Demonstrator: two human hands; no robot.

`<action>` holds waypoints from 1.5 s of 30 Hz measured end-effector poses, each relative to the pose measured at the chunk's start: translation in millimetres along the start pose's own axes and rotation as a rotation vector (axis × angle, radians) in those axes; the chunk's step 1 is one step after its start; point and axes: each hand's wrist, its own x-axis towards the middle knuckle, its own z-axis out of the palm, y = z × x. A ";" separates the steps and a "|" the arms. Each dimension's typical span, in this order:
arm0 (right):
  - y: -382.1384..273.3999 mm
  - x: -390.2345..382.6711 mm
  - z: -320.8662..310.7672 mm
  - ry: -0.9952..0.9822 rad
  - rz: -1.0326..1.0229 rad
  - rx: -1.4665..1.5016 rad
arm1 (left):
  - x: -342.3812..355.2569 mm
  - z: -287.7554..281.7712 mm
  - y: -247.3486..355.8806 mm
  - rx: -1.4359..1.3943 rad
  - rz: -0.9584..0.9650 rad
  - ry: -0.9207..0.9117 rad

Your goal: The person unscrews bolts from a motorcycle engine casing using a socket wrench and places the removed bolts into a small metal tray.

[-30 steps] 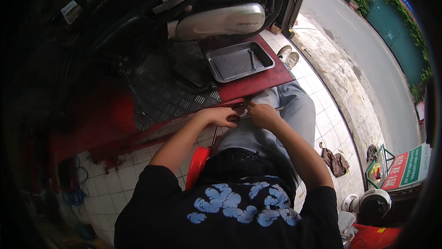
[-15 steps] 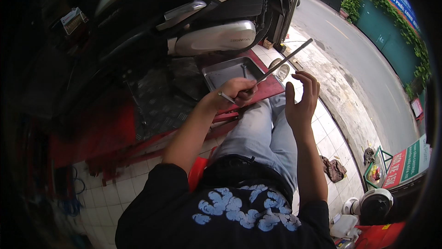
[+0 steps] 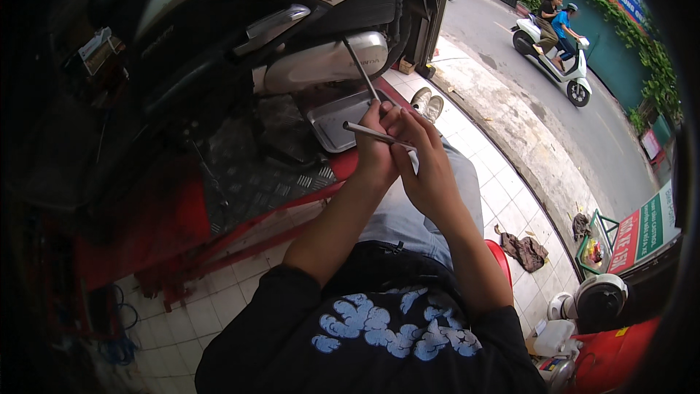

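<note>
My left hand (image 3: 374, 150) is closed around a slim dark metal rod (image 3: 360, 66), which sticks out beyond the fingers toward the motorbike's silver side cover (image 3: 328, 64). A shorter silver metal bar (image 3: 363, 131) crosses over the same hand; whether rod and bar are one tool is hidden by the fingers. Pressed against the left hand from the right, my right hand (image 3: 425, 164) has its fingers and thumb closed at the bar's right end. Both hands are above my lap, in front of a shallow metal tray (image 3: 312, 118).
The motorbike stands on a red platform (image 3: 341, 168) with a dark tread plate (image 3: 273, 190). A pair of shoes (image 3: 429, 104) is beyond my hands. A brown rag (image 3: 523, 248) lies on white tiles at right. Two people ride a white scooter (image 3: 561, 66) on the street.
My right hand has come left and closed at the bar beside my left hand. The rod has swung from pointing up-right to up-left. A scooter with two riders has appeared on the street.
</note>
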 end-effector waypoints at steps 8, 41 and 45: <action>-3.4 14.1 5.1 0.044 -0.005 -0.154 | 5.0 -5.5 9.8 -0.089 0.035 -0.142; 27.2 35.8 -1.3 0.097 0.702 1.238 | 62.8 -56.0 37.1 0.648 -0.042 -0.226; 33.4 31.9 -2.7 0.119 0.719 1.198 | 48.1 -24.6 30.6 0.796 0.079 -0.147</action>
